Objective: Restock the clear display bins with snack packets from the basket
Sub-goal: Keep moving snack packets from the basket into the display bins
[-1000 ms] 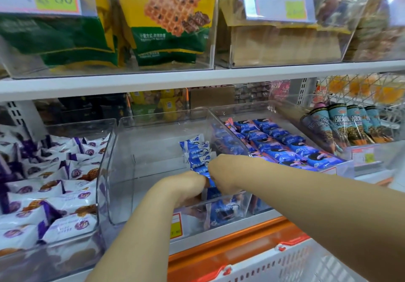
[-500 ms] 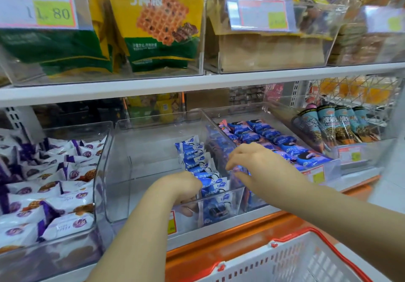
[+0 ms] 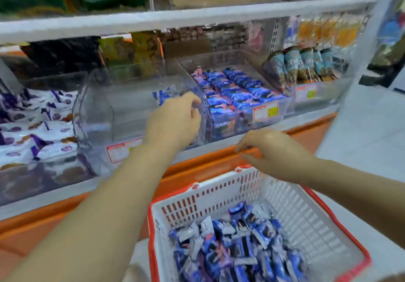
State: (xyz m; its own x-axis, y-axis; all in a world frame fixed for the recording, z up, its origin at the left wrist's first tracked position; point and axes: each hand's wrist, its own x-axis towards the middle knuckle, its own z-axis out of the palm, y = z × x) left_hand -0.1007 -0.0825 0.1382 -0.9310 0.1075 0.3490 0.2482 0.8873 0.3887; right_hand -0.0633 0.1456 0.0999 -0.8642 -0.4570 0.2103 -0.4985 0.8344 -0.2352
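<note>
Shelf bin (image 3: 122,115): left hand (image 3: 173,121) curled at blue packets (image 3: 163,94), grip unclear; right hand (image 3: 271,152) slack, empty, over basket (image 3: 219,185)

Left hand (image 3: 173,121) in clear bin (image 3: 98,115), right hand (image 3: 271,152) above basket (image 3: 219,187) of blue packets (image 3: 236,251)

Clear plastic bin (image 3: 94,110) gleaming glossy and smooth | blue snack packets (image 3: 236,253) shining in glossy film | slotted plastic basket (image 3: 219,196) looking matt white
</note>
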